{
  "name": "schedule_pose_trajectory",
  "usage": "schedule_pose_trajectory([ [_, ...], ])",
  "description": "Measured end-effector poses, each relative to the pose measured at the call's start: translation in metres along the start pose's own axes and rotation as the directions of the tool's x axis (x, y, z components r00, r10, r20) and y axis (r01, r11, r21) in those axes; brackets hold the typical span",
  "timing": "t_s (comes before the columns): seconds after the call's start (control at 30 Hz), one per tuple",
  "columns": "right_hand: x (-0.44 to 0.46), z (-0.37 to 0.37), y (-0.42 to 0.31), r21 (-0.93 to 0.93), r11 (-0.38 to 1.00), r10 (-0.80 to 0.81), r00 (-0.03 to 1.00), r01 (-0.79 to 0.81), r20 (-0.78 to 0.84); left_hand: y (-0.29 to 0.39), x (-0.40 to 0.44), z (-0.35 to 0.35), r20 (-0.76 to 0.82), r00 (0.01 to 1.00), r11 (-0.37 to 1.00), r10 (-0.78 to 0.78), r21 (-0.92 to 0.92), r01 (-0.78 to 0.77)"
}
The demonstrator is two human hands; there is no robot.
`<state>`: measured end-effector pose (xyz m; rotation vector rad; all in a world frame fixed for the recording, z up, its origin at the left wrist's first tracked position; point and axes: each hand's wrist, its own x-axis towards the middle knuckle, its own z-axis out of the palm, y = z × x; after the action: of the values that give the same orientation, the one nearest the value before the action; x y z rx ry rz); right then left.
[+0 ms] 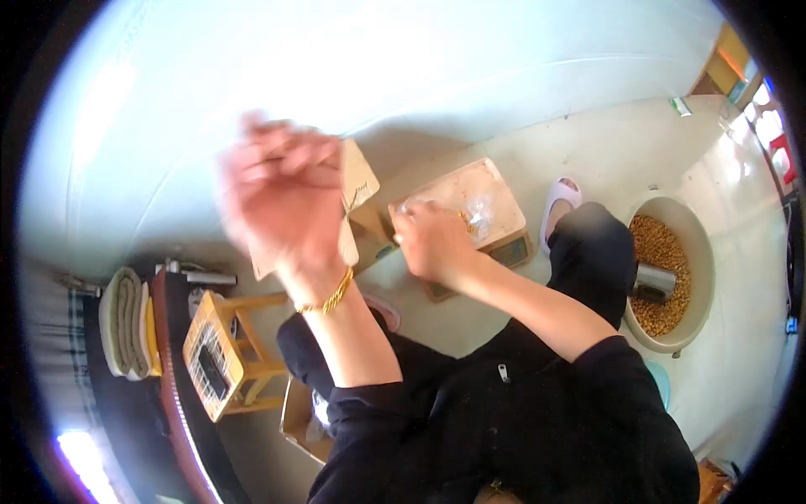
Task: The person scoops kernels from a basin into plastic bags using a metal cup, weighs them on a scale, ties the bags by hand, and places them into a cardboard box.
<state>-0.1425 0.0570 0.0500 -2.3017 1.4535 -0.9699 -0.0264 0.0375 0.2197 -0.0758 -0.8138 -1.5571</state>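
Observation:
My left hand is raised at the upper left, blurred by motion, in front of a light wooden stool top. Its fingers look partly curled, and whether they hold anything is unclear. A gold bracelet circles that wrist. My right hand is closed at the left edge of a low box-like scale with a tan platform. What its fingers pinch is too small to make out. Beside it on the platform lies a clear plastic bag with small yellowish pieces.
A large round tub of brown kernels with a metal scoop stands at the right. At the left are a wooden stool and folded cloth. A cardboard box sits below, near my left arm.

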Motion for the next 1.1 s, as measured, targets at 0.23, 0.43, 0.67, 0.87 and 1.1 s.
schedule_pose_trajectory([
  [0.23,-0.006,0.017,0.094,-0.19,0.875,0.465,0.882,-0.444,0.076,-0.102,-0.059,-0.236,-0.77,0.628,0.359,0.112,0.621,0.697],
  [0.43,-0.033,0.062,0.138,-0.294,0.849,0.477,0.877,-0.439,0.066,-0.138,-0.125,-0.323,-0.757,0.629,0.211,0.176,0.653,0.727],
  [0.67,-0.033,0.039,0.18,-0.057,0.611,0.78,0.588,-0.789,0.213,-0.134,-0.114,-0.289,-0.743,0.663,0.253,0.09,0.661,0.707],
  [0.87,-0.028,0.04,0.113,-0.192,0.882,0.43,0.902,-0.43,-0.044,-0.124,-0.09,-0.226,-0.534,0.845,0.069,0.023,0.844,0.531],
  [1.1,-0.036,0.056,0.146,-0.275,0.904,0.414,0.833,-0.328,0.368,-0.118,-0.099,-0.215,-0.456,0.886,-0.252,-0.084,0.87,0.424],
])
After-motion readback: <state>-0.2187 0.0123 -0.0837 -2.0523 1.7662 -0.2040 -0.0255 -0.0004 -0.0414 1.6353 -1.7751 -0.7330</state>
